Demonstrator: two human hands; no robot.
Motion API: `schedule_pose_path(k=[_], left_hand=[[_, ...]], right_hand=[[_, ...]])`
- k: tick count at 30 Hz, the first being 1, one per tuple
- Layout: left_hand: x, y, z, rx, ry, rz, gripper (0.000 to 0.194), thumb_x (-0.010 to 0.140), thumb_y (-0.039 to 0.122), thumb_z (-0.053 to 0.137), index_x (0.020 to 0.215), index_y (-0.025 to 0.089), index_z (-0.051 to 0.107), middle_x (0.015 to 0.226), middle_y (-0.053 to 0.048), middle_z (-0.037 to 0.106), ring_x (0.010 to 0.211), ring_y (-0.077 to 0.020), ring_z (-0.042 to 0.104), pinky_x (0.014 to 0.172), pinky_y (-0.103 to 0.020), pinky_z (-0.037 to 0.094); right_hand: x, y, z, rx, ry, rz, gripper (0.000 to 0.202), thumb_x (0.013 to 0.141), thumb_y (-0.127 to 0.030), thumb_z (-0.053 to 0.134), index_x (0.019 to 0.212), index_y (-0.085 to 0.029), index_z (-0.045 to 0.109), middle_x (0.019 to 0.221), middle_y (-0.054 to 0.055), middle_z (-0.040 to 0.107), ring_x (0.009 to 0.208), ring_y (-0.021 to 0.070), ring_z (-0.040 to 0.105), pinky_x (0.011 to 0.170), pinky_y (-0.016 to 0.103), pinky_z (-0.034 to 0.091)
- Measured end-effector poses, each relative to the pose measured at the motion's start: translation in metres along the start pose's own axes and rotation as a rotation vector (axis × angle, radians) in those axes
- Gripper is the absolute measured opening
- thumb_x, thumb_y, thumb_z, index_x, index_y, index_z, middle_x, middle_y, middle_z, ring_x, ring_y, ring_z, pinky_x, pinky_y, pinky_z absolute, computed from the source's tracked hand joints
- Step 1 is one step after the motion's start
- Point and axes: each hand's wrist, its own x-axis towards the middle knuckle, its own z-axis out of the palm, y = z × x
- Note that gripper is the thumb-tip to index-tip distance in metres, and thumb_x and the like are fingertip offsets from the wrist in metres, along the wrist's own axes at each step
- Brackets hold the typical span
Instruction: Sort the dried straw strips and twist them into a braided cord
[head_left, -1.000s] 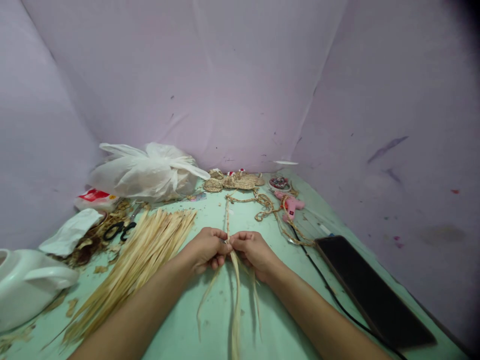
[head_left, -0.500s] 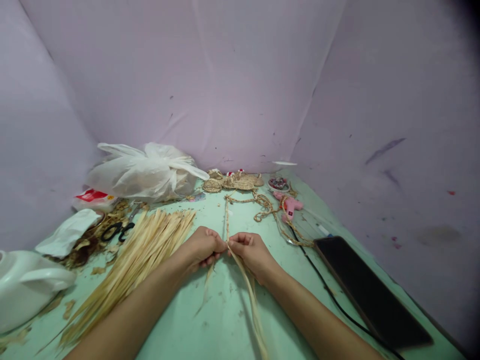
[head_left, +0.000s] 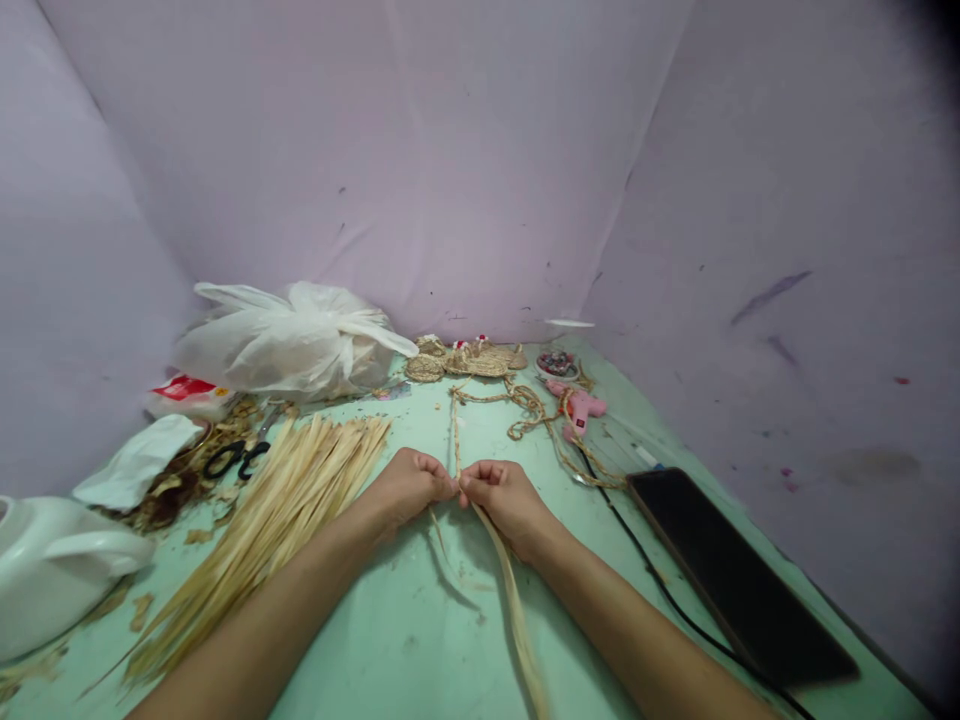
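Both hands meet at the near end of a thin twisted fibre cord [head_left: 456,430] that runs straight away from me on the green tabletop. My left hand [head_left: 416,482] pinches a strand on the cord's left side, with a thin tail hanging below it. Pinched in my right hand [head_left: 501,500] is a pale dried fibre strip [head_left: 513,605], whose long loose end trails toward me. The fingertips nearly touch and hide the exact joint. Beside my left forearm lies a bundle of dried fibre strips [head_left: 300,500]. Farther on, the cord bends right into loose coils [head_left: 532,405].
At left are black-handled scissors [head_left: 238,458], a white plastic bag [head_left: 300,340], fibre scraps and a white jug [head_left: 67,575]. Woven pieces [head_left: 480,360] lie by the back wall. A pink glue gun [head_left: 581,408], a black cable [head_left: 645,565] and a dark flat device [head_left: 739,575] are at right.
My hands stay at the cord's end, with fingers shifted slightly. The thin tail below my left hand has swung right, and the strip below my right hand has moved a little.
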Motion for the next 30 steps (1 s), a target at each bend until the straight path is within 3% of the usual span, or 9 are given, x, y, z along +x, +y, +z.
schedule_pose_path(k=[3,8,15,20,24,28,30], left_hand=[[-0.003,0.002,0.003,-0.044,-0.020,0.000,0.009,0.053,0.021,0.054,0.050,0.013,0.055,0.032,0.009,0.025,0.031,-0.0025,0.016,0.037,-0.021,0.008],[0.000,0.001,0.009,-0.097,0.080,-0.011,0.008,0.048,0.015,0.051,0.041,0.013,0.048,0.031,0.007,0.028,0.033,-0.0027,0.017,0.037,-0.022,0.009],[0.006,-0.009,0.018,-0.088,0.120,0.076,0.008,0.048,0.012,0.048,0.040,0.014,0.046,0.033,0.007,0.028,0.037,-0.0043,0.022,0.039,-0.021,0.013],[0.000,-0.002,0.018,-0.153,0.128,-0.020,0.008,0.047,0.009,0.047,0.040,0.014,0.045,0.033,0.007,0.027,0.036,-0.0037,0.020,0.038,-0.021,0.013],[-0.005,0.000,0.015,-0.161,0.092,-0.057,0.008,0.048,0.012,0.049,0.042,0.015,0.045,0.032,0.007,0.028,0.034,-0.0030,0.016,0.037,-0.021,0.009],[-0.003,-0.003,0.013,-0.154,0.054,0.003,0.004,0.047,0.013,0.053,0.044,0.013,0.050,0.035,0.005,0.038,0.036,-0.0047,0.029,0.038,-0.020,0.020],[-0.001,-0.004,0.009,-0.150,0.023,0.022,0.004,0.047,0.014,0.055,0.045,0.012,0.052,0.036,0.003,0.042,0.038,-0.0060,0.034,0.040,-0.020,0.024]], right_hand=[[0.003,0.008,0.001,-0.085,0.017,-0.097,0.010,0.062,-0.024,0.051,0.057,-0.015,0.054,0.047,-0.002,0.053,0.042,0.0065,0.037,0.045,0.020,0.028],[0.004,0.015,0.000,-0.320,0.050,-0.249,0.015,0.068,-0.024,0.046,0.062,-0.015,0.057,0.053,0.001,0.058,0.047,0.0098,0.046,0.048,0.021,0.033],[-0.018,-0.012,-0.007,-0.904,0.152,-0.275,0.018,0.070,-0.025,0.049,0.067,-0.018,0.066,0.064,0.006,0.066,0.057,0.0162,0.055,0.051,0.025,0.032],[-0.040,-0.017,0.012,-1.271,0.129,-0.325,0.020,0.069,-0.018,0.047,0.077,-0.014,0.066,0.072,0.012,0.066,0.059,0.0200,0.058,0.049,0.028,0.027],[-0.047,-0.010,0.026,-1.371,0.018,-0.343,0.026,0.067,-0.012,0.048,0.088,-0.011,0.063,0.076,0.014,0.064,0.062,0.0211,0.059,0.049,0.028,0.028],[-0.049,-0.010,0.029,-1.366,-0.017,-0.345,0.030,0.068,-0.010,0.046,0.092,-0.011,0.062,0.078,0.013,0.065,0.062,0.0198,0.059,0.049,0.027,0.028],[-0.048,-0.015,0.023,-1.318,-0.047,-0.354,0.024,0.067,-0.012,0.048,0.084,-0.014,0.064,0.074,0.011,0.065,0.059,0.0186,0.058,0.048,0.027,0.027]])
